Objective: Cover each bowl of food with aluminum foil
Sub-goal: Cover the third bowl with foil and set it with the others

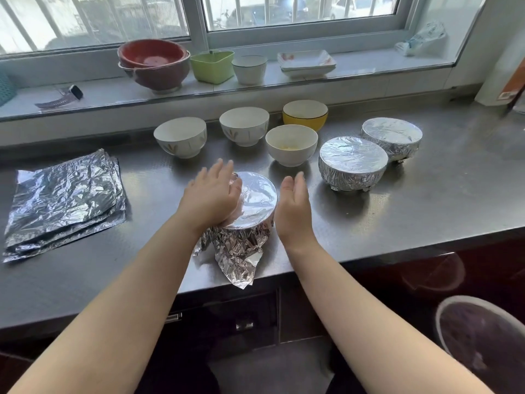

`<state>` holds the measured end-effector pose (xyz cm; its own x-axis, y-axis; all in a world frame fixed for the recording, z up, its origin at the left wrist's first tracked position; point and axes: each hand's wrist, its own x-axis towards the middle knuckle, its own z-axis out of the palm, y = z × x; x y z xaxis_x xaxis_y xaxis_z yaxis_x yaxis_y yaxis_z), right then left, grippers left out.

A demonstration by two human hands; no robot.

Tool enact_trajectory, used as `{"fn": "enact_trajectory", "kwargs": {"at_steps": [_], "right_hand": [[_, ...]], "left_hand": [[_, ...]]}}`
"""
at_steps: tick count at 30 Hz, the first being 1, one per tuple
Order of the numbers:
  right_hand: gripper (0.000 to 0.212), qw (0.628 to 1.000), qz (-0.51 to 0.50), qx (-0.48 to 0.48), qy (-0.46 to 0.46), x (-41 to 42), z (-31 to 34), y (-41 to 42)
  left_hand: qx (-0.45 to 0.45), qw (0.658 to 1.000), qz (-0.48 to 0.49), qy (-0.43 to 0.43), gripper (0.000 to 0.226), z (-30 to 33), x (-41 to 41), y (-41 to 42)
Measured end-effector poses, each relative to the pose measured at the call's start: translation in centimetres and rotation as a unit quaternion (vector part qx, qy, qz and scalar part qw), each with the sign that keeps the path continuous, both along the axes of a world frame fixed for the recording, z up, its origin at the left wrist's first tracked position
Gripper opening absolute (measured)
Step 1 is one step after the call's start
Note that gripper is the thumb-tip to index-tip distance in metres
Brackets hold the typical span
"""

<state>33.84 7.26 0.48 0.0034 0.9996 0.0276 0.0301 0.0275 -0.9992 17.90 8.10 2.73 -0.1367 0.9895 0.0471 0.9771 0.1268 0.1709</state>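
the left hand [211,194] lies flat and open on the left part of the foil-covered bowl [255,203], with the palm pressing on the foil top and the fingers spread, not gripping. the right hand [294,207] stands on its edge just beside the right side of this bowl, open with fingers together; i cannot tell if it touches the foil. the bowl is on the steel counter [397,211] near the front edge, and loose crumpled foil hangs down from its front side and reaches over the counter edge. to the right there are two more bowls already wrapped in foil, a nearer one [352,163] and a farther one [391,137], close beside each other. behind the hands stand four uncovered bowls: a white bowl with yellow food [291,145], a yellow bowl [305,113], and two white patterned bowls [244,125] [180,136]. a stack of foil sheets [65,203] lies flat at the left of the counter, well apart from the bowls.
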Motion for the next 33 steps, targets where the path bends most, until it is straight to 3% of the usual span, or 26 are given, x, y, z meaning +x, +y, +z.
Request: {"fn": "enact_trajectory", "kwargs": {"at_steps": [4,9,17,24,30,33], "right_hand": [[0.055,0.996,0.048,0.039,-0.059,-1.8,0.1,-0.6],[0.057,0.987,0.053,0.076,-0.132,-2.6,-1.1,-0.8],[0.061,0.976,0.035,0.114,-0.18,-2.6,-1.7,-1.0],[0.06,0.988,0.023,0.089,-0.127,-2.8,-2.6,-1.6],[0.064,0.981,0.078,0.086,-0.156,-1.5,-2.7,-0.8],[0.061,0.974,0.133,0.078,-0.164,-0.4,-2.1,0.4]], "left_hand": [[0.015,0.995,-0.068,0.07,0.054,0.9,0.2,0.4],[-0.01,0.984,-0.172,0.031,0.071,0.1,-0.6,1.2],[-0.018,0.987,-0.16,0.0,0.07,-0.1,-0.5,1.1],[-0.005,0.988,-0.154,-0.007,0.067,-0.3,-0.4,1.1],[0.02,0.991,-0.123,-0.039,0.047,-0.1,-0.1,0.5],[0.029,0.997,-0.073,-0.017,0.047,-0.3,0.7,0.1]]}}
